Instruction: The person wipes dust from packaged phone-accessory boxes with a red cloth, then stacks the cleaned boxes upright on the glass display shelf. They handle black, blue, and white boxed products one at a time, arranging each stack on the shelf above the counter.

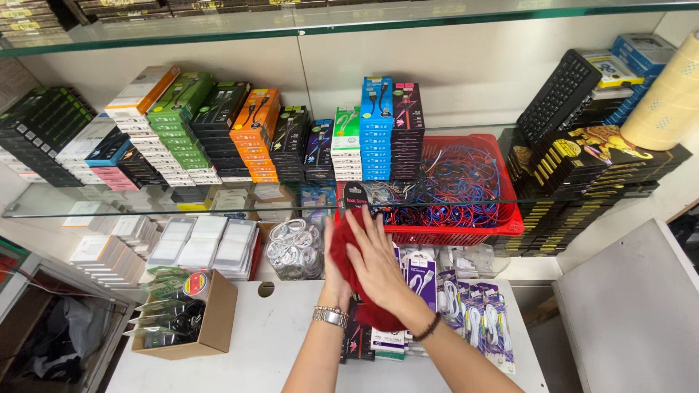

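Small electronics-accessory shop, seen from behind the stock. Glass shelves (175, 211) fixed to a white wall, packed with upright rows of boxed charging cables (376, 131) in blue, orange, green, black and pink. Red plastic basket (510, 222) heaped with loose red and blue cables. Black keyboard (557, 94) propped on stacked black-and-yellow boxes (575, 156). Bagged white cables (295, 247) and hanging cable packs (477, 313) lower down. Cardboard box (218, 320) of small goods on a white table (277, 349).
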Demonstrator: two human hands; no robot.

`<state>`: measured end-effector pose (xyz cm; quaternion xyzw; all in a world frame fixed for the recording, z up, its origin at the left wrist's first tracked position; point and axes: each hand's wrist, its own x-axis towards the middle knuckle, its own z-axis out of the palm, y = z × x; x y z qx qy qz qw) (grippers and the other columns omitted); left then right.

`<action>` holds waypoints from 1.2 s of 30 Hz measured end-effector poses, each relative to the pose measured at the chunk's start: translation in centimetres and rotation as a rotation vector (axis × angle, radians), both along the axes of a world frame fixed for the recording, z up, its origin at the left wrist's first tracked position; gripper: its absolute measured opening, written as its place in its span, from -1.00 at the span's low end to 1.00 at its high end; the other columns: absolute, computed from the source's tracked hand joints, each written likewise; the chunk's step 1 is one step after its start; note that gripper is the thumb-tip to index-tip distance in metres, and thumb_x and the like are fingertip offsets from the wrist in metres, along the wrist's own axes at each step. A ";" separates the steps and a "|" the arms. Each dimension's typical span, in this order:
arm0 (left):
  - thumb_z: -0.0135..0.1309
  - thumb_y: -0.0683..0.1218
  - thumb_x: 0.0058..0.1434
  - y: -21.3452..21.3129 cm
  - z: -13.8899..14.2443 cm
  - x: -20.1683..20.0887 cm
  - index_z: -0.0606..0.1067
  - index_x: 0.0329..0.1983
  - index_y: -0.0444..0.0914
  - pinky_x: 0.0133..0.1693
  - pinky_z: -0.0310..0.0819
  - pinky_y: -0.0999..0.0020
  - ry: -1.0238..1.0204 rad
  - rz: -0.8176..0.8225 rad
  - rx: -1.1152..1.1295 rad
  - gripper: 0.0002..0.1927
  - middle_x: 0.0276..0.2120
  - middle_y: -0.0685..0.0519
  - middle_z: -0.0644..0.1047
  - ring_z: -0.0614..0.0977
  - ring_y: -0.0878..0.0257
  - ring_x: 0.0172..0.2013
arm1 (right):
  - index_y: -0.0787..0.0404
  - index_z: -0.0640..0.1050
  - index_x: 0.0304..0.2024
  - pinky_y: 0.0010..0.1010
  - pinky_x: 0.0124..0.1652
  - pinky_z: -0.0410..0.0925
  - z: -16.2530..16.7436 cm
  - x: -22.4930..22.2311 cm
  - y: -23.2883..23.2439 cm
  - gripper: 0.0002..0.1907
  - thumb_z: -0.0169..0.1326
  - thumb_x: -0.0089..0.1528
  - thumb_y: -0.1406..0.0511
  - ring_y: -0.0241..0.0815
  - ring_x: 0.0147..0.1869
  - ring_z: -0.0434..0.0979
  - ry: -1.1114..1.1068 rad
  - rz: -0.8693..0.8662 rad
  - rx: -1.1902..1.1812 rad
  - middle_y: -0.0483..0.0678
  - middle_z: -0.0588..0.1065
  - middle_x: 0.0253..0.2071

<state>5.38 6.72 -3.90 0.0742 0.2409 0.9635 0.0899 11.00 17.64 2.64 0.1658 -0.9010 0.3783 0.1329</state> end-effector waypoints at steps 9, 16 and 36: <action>0.00 0.12 0.31 2.5 4.0 3.6 0.29 0.43 -0.20 0.31 0.16 0.26 -0.088 0.007 -0.637 -0.35 0.39 -0.02 0.36 0.31 0.15 0.38 | 0.29 0.30 0.38 -0.16 0.31 0.18 -2.4 -10.5 5.0 -0.43 -0.23 0.46 0.06 0.04 0.43 0.24 -0.195 -0.156 -0.594 0.18 0.28 0.37; 0.01 -0.04 0.46 0.7 3.2 -0.5 0.43 0.26 -0.44 0.26 0.20 0.26 0.303 0.771 -0.959 -0.56 0.32 -0.12 0.36 0.36 0.11 0.28 | 0.23 0.53 0.16 -0.40 -0.09 0.41 -5.8 -5.1 2.6 -0.52 -0.16 0.42 0.06 -0.31 -0.07 0.56 -0.692 0.082 -0.972 -0.10 0.59 -0.03; -0.04 0.40 0.26 3.0 1.0 -2.8 0.54 0.04 -0.32 -0.28 0.53 0.29 -0.151 0.057 -0.289 -0.27 -0.27 -0.09 0.56 0.63 0.21 -0.36 | 0.25 0.37 0.40 -0.15 0.30 0.22 -8.5 -2.3 9.6 -0.36 -0.07 0.36 0.04 -0.17 0.36 0.41 -0.609 0.150 -0.744 -0.06 0.49 0.28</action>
